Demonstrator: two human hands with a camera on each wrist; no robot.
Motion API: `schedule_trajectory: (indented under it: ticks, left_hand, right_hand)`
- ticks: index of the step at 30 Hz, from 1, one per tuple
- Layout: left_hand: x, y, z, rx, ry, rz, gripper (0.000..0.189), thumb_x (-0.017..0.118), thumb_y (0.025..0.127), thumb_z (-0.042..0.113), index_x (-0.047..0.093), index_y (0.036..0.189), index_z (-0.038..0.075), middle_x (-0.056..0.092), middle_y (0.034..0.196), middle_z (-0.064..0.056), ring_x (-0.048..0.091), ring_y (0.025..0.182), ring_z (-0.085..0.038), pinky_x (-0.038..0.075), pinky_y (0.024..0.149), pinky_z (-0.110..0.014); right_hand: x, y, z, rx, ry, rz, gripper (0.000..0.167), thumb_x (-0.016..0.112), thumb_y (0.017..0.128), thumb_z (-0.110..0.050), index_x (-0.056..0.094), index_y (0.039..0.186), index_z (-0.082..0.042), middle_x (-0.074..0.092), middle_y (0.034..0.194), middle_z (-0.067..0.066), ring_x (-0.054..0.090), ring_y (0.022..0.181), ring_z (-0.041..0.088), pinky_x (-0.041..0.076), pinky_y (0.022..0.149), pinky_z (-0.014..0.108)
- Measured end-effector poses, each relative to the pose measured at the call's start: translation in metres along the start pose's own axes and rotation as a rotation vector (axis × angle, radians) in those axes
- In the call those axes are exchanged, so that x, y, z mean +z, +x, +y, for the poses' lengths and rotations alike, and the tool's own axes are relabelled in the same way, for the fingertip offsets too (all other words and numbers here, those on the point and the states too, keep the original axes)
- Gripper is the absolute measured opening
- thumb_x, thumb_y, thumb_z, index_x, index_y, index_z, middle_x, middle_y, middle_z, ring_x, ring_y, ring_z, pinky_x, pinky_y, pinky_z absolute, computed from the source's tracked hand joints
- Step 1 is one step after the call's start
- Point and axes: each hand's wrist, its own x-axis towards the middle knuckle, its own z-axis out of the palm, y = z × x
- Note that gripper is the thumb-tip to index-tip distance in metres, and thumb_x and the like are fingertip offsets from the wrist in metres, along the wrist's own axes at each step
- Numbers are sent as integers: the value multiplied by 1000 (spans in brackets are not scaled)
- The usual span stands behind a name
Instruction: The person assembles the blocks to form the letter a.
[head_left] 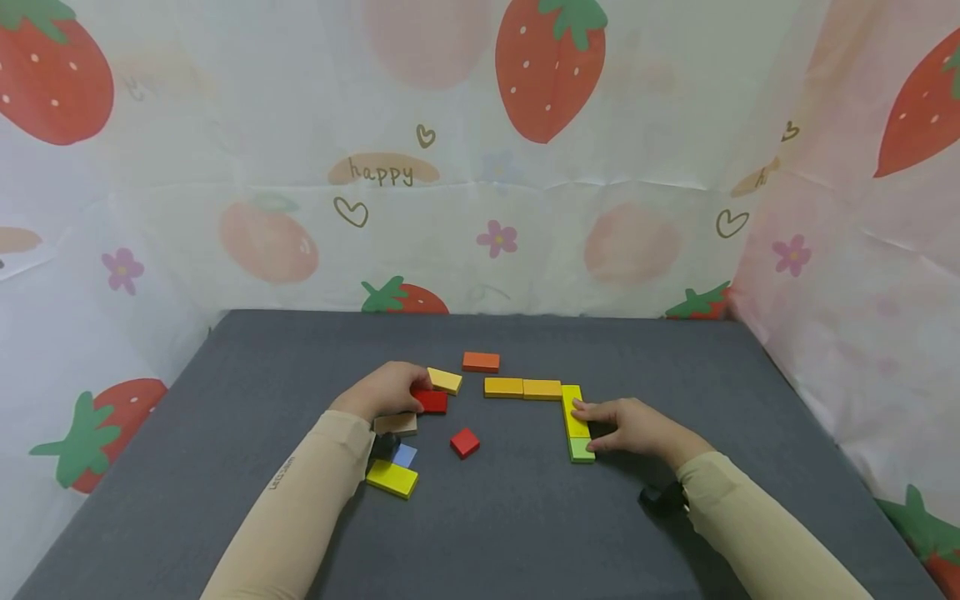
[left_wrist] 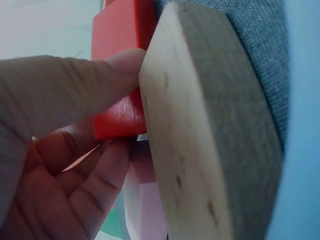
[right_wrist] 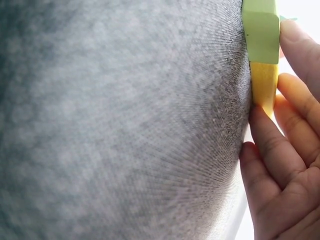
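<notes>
My left hand [head_left: 388,389] pinches a red rectangular block [head_left: 431,402] between thumb and fingers. In the left wrist view the thumb lies across that red block [left_wrist: 116,35], beside a plain wooden block [left_wrist: 187,125]. At the right end of an L-shaped row, my right hand [head_left: 637,427] touches a yellow block [head_left: 573,414] and the light green block [head_left: 581,451] that adjoins it. Its thumb meets the green block [right_wrist: 262,32] in the right wrist view, while the fingers extend alongside the yellow block [right_wrist: 263,85]. Two yellow-orange blocks [head_left: 522,389] continue the row leftward.
An orange block [head_left: 481,362] lies behind the row. A small red block [head_left: 465,443] sits mid-table. Around my left hand are a pale yellow block [head_left: 445,381], a wooden block [head_left: 396,425], a blue block [head_left: 404,455] and a yellow block [head_left: 392,479]. Printed cloth surrounds the grey table [head_left: 510,533].
</notes>
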Motion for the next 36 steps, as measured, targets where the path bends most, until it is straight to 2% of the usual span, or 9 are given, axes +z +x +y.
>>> schedule_trajectory:
  ticks: [4, 11, 17, 23, 29, 36]
  left_hand:
    - [1, 1, 0, -1, -3, 0, 17, 68, 82, 17, 67, 98, 16, 62, 91, 3, 52, 84, -16, 46, 81, -34]
    - [2, 0, 0, 3, -11, 22, 5, 68, 82, 21, 67, 87, 18, 60, 82, 5, 51, 78, -15, 46, 75, -31]
    - [0, -3, 4, -26, -72, 63, 5, 66, 83, 19, 62, 81, 17, 59, 77, 3, 51, 74, -17, 44, 69, -31]
    - [-2, -5, 11, -48, -126, 124, 6, 67, 83, 19, 61, 83, 17, 59, 82, 1, 52, 77, -17, 46, 73, -32]
    - [-1, -9, 23, -57, -234, 181, 7, 67, 83, 18, 62, 86, 15, 60, 85, 0, 53, 78, -17, 48, 70, -30]
    - [5, -14, 48, -43, -345, 207, 8, 68, 82, 20, 63, 86, 17, 61, 90, 1, 55, 82, -17, 49, 69, -30]
  right_hand:
    - [1, 0, 1, 5, 1, 1, 60, 70, 77, -35, 50, 131, -19, 39, 141, -1, 36, 129, 28, 34, 99, 46]
    - [0, 0, 0, -1, 7, -1, 60, 70, 77, -34, 50, 131, -18, 39, 141, 0, 36, 129, 28, 35, 99, 45]
    - [0, -1, -3, 13, 19, 0, 60, 71, 77, -32, 50, 131, -18, 38, 141, -2, 36, 129, 28, 37, 97, 44]
    - [0, -2, -3, 27, 33, -2, 60, 70, 77, -33, 50, 131, -19, 38, 141, -3, 36, 129, 28, 37, 97, 44]
    - [0, -2, -1, 8, 35, -3, 60, 70, 77, -33, 50, 132, -18, 38, 141, -1, 35, 129, 28, 37, 97, 44]
    - [-1, -2, -2, -13, 31, 4, 60, 70, 77, -33, 50, 131, -17, 39, 141, 0, 36, 129, 29, 37, 97, 45]
